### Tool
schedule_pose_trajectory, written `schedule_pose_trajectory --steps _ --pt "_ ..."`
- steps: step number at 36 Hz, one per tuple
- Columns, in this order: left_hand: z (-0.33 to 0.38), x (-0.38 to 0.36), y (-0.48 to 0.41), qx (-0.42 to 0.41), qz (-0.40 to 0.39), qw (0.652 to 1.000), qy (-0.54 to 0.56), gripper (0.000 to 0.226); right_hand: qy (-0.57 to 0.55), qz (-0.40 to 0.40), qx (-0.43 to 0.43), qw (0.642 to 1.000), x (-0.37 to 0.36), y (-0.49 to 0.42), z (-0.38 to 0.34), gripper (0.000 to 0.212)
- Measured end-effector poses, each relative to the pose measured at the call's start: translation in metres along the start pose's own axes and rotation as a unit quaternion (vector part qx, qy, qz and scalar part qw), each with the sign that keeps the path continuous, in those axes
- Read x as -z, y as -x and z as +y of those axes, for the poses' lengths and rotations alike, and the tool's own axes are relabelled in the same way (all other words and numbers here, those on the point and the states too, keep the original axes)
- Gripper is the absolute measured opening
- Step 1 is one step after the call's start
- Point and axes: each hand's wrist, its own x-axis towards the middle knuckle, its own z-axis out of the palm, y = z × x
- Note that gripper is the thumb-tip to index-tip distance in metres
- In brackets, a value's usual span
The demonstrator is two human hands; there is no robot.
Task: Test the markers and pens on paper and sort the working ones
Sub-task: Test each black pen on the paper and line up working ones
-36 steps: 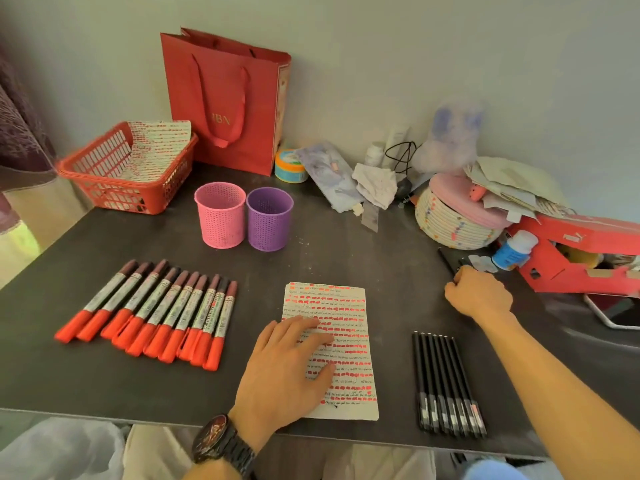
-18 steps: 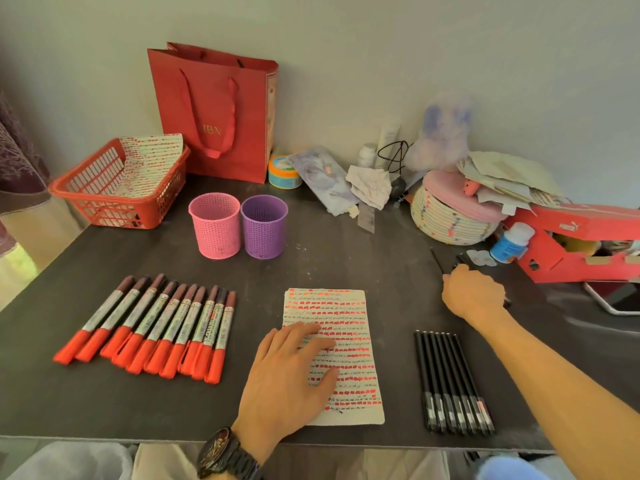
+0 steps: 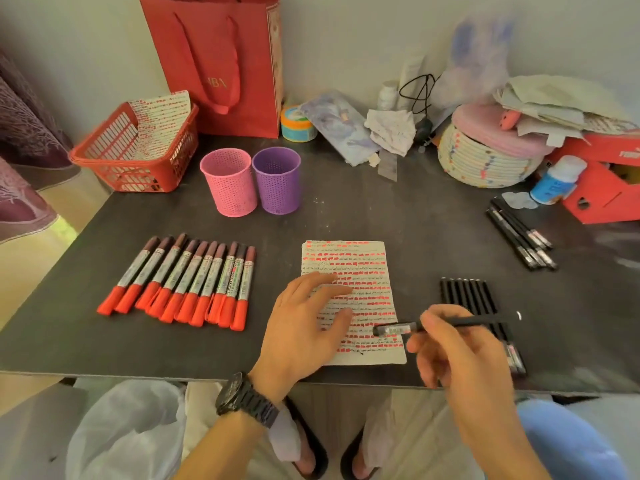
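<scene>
A sheet of paper (image 3: pixel 360 268) covered in red and black test marks lies at the table's front middle. My left hand (image 3: pixel 304 327) rests flat on its lower left part, fingers spread. My right hand (image 3: pixel 453 344) holds a black pen (image 3: pixel 398 329) level over the paper's lower right corner, cap end pointing left. A row of several black pens (image 3: pixel 467 296) lies right of the paper, partly behind my right hand. Several orange-capped markers (image 3: pixel 194 278) lie in a row to the left. A pink cup (image 3: pixel 228 187) and a purple cup (image 3: pixel 277 180) stand behind them.
More black pens (image 3: pixel 523 233) lie at the right near a red shoebox (image 3: pixel 602 178). A red basket (image 3: pixel 135 150) with used paper sits at the back left, a red gift bag (image 3: pixel 221 60) behind it. A woven basket (image 3: pixel 485 157) and clutter line the back wall.
My right hand has come back from the far right pile toward the paper, now holding a black pen. My left hand stays on the paper. The camera tilted down and closer.
</scene>
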Motion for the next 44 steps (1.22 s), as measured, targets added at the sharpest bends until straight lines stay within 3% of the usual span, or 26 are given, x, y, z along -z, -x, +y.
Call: schedule_pose_trajectory --steps 7,11,15,22,27,30,35,39,41,44 --pt "0.015 0.009 0.018 -0.033 0.079 0.995 0.050 0.028 -0.058 0.006 -0.081 0.995 0.004 0.036 0.040 0.027" --pt "0.038 0.010 0.036 -0.078 0.004 0.995 0.060 0.027 -0.047 0.005 -0.076 0.996 0.009 0.042 0.045 0.055" --pt "0.055 0.009 0.043 -0.115 -0.103 0.987 0.041 0.029 -0.022 -0.014 -0.020 0.999 0.008 0.043 0.042 0.017" --pt "0.055 0.008 0.049 -0.079 -0.179 0.977 0.080 0.028 0.048 -0.037 0.031 0.998 0.004 0.042 0.035 0.012" --pt "0.056 0.009 0.054 -0.019 -0.207 0.965 0.159 0.044 0.050 -0.069 0.035 0.996 -0.002 0.046 0.032 0.009" --pt "0.054 0.011 0.059 0.004 -0.196 0.957 0.216 0.046 0.057 -0.090 0.042 0.993 -0.002 0.049 0.030 0.015" --pt "0.047 0.013 0.064 0.041 -0.171 0.955 0.239 0.069 0.075 -0.116 0.067 0.988 0.003 0.051 0.025 0.028" --pt "0.038 0.013 0.069 0.026 -0.157 0.983 0.094 0.059 0.023 -0.044 0.057 0.997 0.008 0.041 0.021 0.034" --pt "0.031 0.010 0.067 -0.016 -0.090 0.995 0.032 0.049 -0.005 0.019 0.045 0.999 0.013 0.028 0.018 0.024" --pt "0.026 0.002 0.059 -0.054 0.013 0.998 -0.012 0.040 0.032 0.036 0.045 0.998 0.017 0.009 0.016 0.017"
